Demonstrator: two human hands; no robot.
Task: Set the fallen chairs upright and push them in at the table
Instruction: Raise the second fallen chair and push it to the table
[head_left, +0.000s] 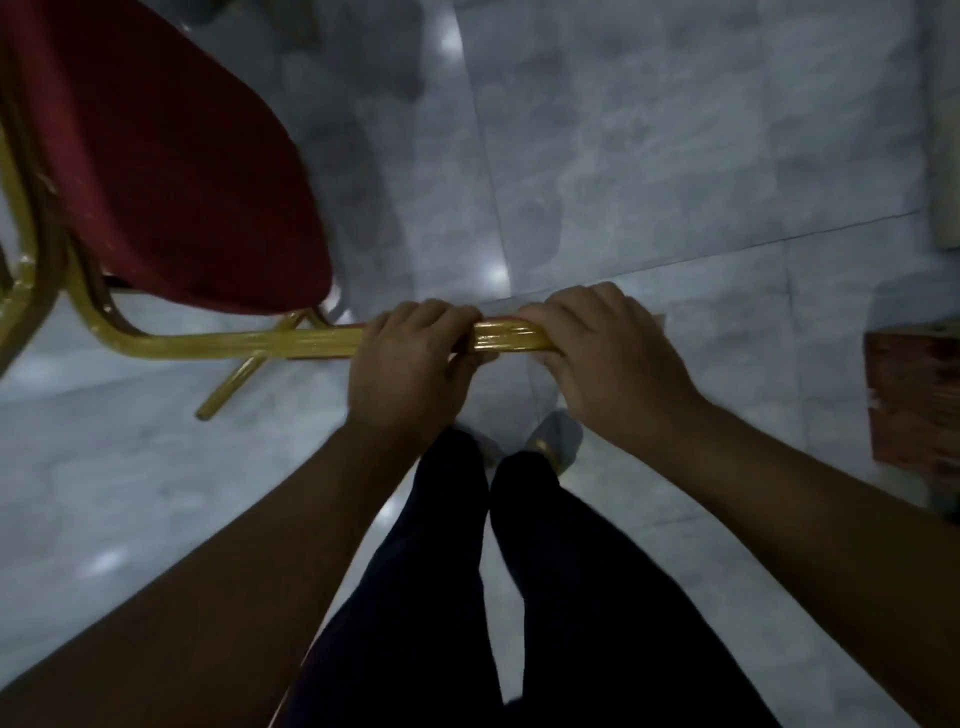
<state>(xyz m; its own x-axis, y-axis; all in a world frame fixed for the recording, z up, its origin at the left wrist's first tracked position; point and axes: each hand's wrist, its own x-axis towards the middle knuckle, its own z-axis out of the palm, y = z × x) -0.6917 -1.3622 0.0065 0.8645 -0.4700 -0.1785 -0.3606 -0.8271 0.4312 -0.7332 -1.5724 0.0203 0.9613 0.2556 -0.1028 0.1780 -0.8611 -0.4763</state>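
Gripping the gold-painted metal frame tube (317, 344) of the red-cushioned chair (171, 171), my left hand (410, 364) and right hand (592, 353) wrap it side by side.

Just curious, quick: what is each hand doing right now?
Left hand: closed on the gold chair frame.
Right hand: closed on the same frame.

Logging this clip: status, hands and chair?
Left hand, right hand both gripping chair's gold frame bar. Chair tipped, not upright. Wooden object at right, clear.
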